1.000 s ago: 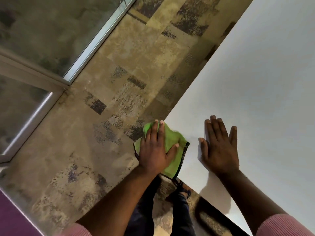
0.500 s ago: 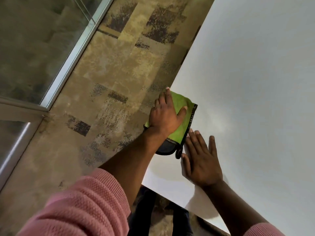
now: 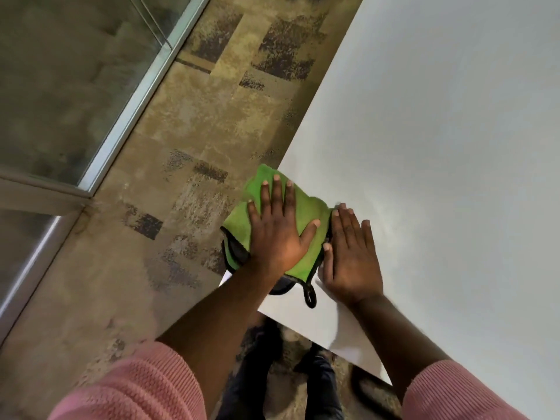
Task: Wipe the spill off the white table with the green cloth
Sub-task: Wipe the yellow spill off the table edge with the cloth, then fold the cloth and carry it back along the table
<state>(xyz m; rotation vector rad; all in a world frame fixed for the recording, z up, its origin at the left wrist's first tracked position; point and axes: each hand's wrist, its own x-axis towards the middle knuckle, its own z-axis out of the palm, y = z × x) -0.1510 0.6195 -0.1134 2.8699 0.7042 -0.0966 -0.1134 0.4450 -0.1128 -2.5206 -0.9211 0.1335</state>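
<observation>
Pressing the cloth flat at the table corner under the spread left hand, right hand spread flat beside, risking the overhanging half slipping off the edge.

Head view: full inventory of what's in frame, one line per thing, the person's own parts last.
Flat white table: 1, white, fills the right side; its left edge runs diagonally, near corner at bottom centre.
Folded green microfibre cloth with black trim: 1, green and black, on the table's left edge, partly overhanging the floor; its black hanging loop lies on the table.
Patchy carpet floor: 1, tan with dark patches, left and centre.
Metal-framed glass partition: 1, silver frame, upper left.
Spill: none I can make out.
Pink ribbed sleeves: 2, pink, bottom corners.
Dark trouser legs: 2, dark, bottom centre, below the table.
Left hand: 1, flat on the cloth, open grip.
Right hand: 1, flat on the table, beside the cloth.
</observation>
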